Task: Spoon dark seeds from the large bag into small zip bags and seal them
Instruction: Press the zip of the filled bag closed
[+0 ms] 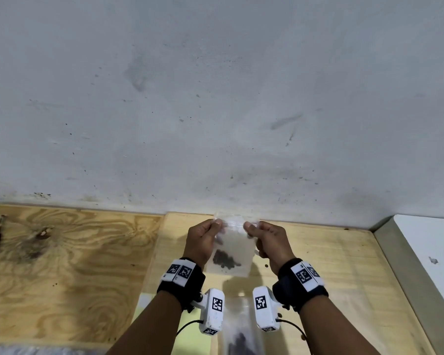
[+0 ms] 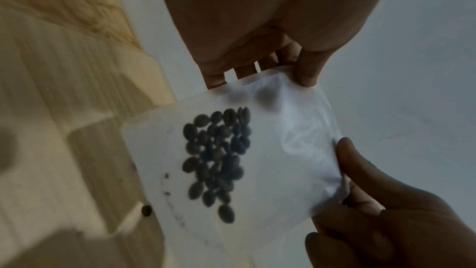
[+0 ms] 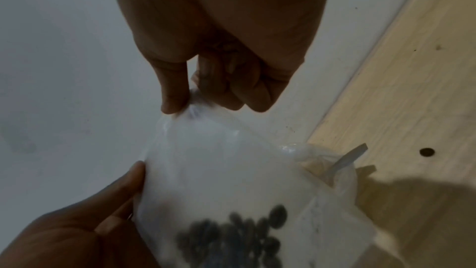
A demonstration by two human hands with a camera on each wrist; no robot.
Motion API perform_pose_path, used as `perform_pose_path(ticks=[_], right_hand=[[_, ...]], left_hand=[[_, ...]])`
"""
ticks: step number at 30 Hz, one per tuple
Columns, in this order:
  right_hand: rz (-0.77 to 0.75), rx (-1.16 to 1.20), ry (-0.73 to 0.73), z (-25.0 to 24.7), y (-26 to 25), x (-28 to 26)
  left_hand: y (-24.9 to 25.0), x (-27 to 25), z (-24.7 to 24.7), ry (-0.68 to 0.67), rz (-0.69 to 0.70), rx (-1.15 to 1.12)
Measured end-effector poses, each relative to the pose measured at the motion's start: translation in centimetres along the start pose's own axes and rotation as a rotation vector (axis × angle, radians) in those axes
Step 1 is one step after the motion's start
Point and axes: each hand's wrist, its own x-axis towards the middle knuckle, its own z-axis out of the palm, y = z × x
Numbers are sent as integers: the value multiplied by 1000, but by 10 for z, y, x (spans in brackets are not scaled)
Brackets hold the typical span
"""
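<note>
**Small zip bag held upright by both hands**

While both hands are raised above the plywood worktop (image 1: 318, 252), the small zip bag (image 1: 231, 248) hangs between them with its zip edge uppermost and its long axis roughly vertical. The left hand (image 1: 203, 242) pinches the upper left corner; the right hand (image 1: 268, 243) pinches the upper right corner, fingers (image 3: 175, 97) and thumb pressed together on the film. The bag is a thin, cloudy, flexible plastic rectangle, creased near the top. Dark seeds (image 2: 216, 160), oval and matt, lie clustered in its lower half. The large bag (image 1: 241, 331), clear film with dark contents, lies on the worktop below the wrists.
</note>
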Motion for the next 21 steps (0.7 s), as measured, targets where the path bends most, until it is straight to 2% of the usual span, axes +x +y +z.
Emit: perform_pose_path(ticks=[4, 6, 9, 12, 16, 21], right_hand=[[-94, -81, 62, -4, 16, -16], [-115, -190, -9, -8, 33, -29], [-32, -350, -67, -14, 64, -47], [18, -417, 19, -23, 90, -66], [124, -599, -4, -29, 118, -92], [264, -833, -36, -31, 151, -119]], left_hand=[[-14, 0, -6, 51, -109, -81], [-27, -2, -11, 86, -188, -95], [-43, -20, -15, 62, -303, -91], [-57, -51, -19, -15, -381, -64], [-86, -92, -27, -103, -391, 199], [-116, -119, -26, -180, -458, 360]])
